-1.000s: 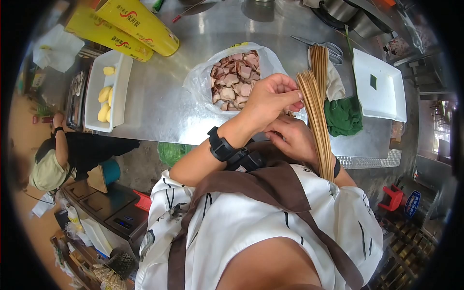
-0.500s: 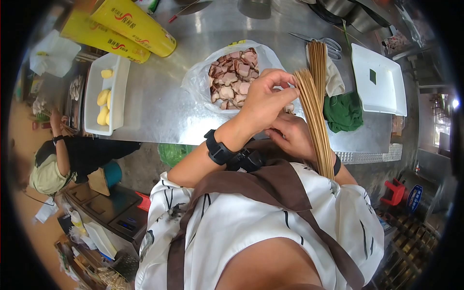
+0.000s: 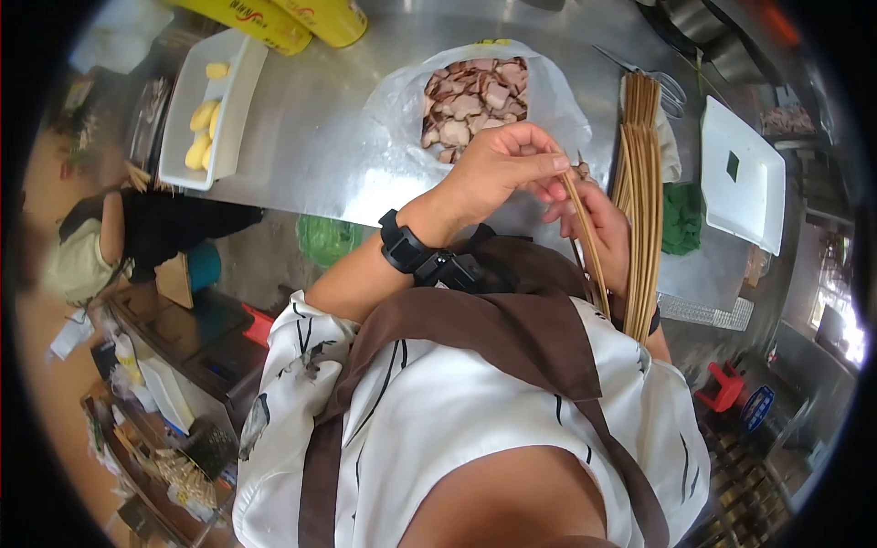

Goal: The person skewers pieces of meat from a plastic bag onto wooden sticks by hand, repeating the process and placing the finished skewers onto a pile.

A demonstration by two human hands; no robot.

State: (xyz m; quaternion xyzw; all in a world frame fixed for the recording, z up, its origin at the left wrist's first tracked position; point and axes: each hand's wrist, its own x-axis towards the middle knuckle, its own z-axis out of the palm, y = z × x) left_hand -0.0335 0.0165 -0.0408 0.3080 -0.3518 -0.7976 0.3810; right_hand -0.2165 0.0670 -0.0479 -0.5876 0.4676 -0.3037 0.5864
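Observation:
My left hand [image 3: 510, 170] pinches a few thin wooden skewers [image 3: 586, 233] near their upper ends. Just right of it, my right hand [image 3: 605, 230] has its fingers curled beside these skewers; what it grips is partly hidden. A thick bundle of skewers [image 3: 642, 196] stretches over my right wrist toward my chest. Small meat pieces [image 3: 582, 171] show just above my right fingers. Beyond my left hand, an open plastic bag [image 3: 559, 91] holds sliced meat [image 3: 475, 99] on the metal table [image 3: 311, 119].
A white tray [image 3: 245, 64] with several yellow pieces stands left. At the right are scissors [image 3: 670, 91], a green cloth [image 3: 681, 217] and a white tray [image 3: 754, 183] with a dark green piece. Yellow rolls [image 3: 333, 18] lie at the top. Another person [image 3: 91, 251] is at far left.
My left hand has drawn a few skewers leftward, apart from the thick bundle. My right hand has shifted right and shows more of its fingers. The view has shifted.

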